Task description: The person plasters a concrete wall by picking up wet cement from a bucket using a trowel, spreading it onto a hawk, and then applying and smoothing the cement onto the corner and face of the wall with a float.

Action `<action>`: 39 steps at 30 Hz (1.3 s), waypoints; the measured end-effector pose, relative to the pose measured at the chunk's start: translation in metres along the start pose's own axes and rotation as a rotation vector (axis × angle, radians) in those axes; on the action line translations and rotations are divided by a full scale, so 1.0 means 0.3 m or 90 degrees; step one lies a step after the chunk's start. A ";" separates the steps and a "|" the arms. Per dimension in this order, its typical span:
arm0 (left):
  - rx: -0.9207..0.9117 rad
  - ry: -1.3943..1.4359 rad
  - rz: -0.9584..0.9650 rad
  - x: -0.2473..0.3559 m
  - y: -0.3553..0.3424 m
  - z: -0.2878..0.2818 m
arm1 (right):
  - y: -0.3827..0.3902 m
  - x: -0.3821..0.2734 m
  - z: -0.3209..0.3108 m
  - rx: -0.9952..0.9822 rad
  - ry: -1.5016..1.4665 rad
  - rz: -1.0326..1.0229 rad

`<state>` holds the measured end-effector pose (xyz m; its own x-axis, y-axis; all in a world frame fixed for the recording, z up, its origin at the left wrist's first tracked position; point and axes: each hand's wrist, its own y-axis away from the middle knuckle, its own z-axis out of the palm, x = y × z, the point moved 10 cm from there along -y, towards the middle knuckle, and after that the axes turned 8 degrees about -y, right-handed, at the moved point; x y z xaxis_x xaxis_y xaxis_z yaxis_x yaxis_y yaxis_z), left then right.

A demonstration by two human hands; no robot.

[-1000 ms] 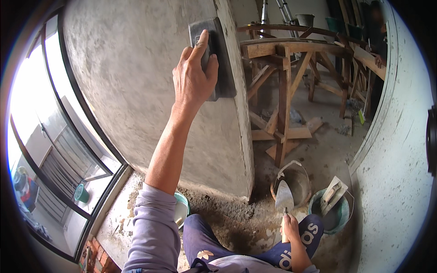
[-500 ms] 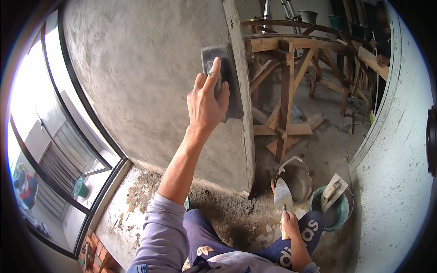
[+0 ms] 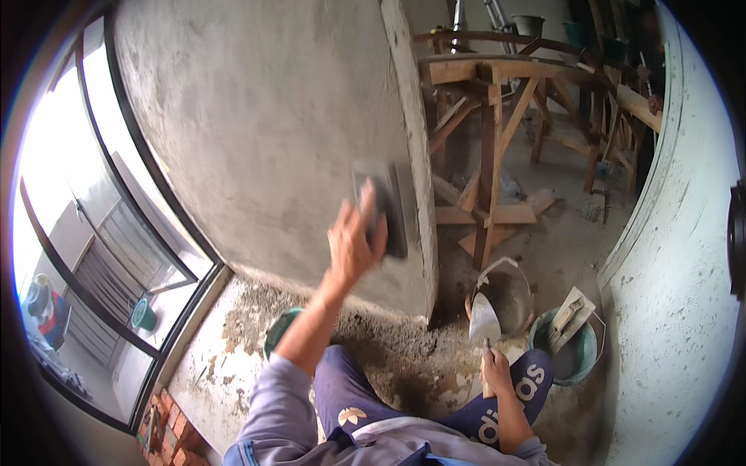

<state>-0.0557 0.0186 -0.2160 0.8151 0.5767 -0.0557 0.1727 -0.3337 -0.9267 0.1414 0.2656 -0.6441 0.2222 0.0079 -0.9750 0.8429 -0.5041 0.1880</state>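
My left hand (image 3: 356, 242) grips a dark plastering float (image 3: 394, 221), its flat face against the grey plastered wall (image 3: 264, 140) near the wall's right edge. Hand and float are smeared by motion. Low on the right, my right hand (image 3: 496, 369) is closed round the handle of a pointed trowel (image 3: 483, 320), blade up, by my right knee. Behind the blade stands a bucket (image 3: 513, 299) with a raised handle. Beside it, a green bucket (image 3: 575, 369) holds a second float (image 3: 571, 317) with a wooden handle.
Another green bucket (image 3: 281, 330) sits partly behind my left forearm. Mortar droppings (image 3: 396, 338) lie along the wall's foot. Wooden trestles (image 3: 486, 155) fill the space beyond the wall. Bricks (image 3: 167, 431) are piled at the lower left, under a glazed frame (image 3: 101, 248). Another person's hand (image 3: 655, 102) shows far right.
My left hand has slid the float down along the wall. The green bucket by my left forearm shows more now. My right hand keeps the trowel in nearly the same place.
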 end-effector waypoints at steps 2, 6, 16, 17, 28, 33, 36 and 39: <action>0.094 -0.015 0.008 -0.005 -0.271 -0.125 | 0.005 0.016 0.003 -0.004 0.001 0.023; 0.139 -0.048 0.007 -0.022 -0.478 -0.147 | 0.017 -0.006 0.004 0.003 0.014 0.021; -0.463 -0.037 -0.148 0.038 0.846 0.453 | -0.002 -0.037 0.002 0.012 0.040 -0.002; -0.450 -0.017 -0.102 0.077 0.906 0.436 | -0.004 -0.023 -0.010 0.018 0.035 0.012; 0.096 -0.015 -0.028 -0.015 -0.212 -0.156 | 0.038 -0.028 0.042 -0.053 -0.107 0.079; 0.013 0.249 -0.219 -0.110 -0.085 -0.138 | 0.171 -0.284 0.193 -0.249 -0.674 0.122; 0.001 0.269 -0.280 -0.205 0.112 -0.096 | 0.222 -0.582 0.303 -0.448 -0.818 0.109; -0.063 0.380 -0.412 -0.238 0.350 -0.027 | 0.200 -0.880 0.359 -0.414 -0.678 -0.045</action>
<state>-0.0914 -0.0639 -0.3064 0.6886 0.1990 0.6973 0.7247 -0.1559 -0.6712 0.0806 0.1403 -0.3883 -0.0841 -0.8373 -0.5402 0.9901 -0.0091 -0.1401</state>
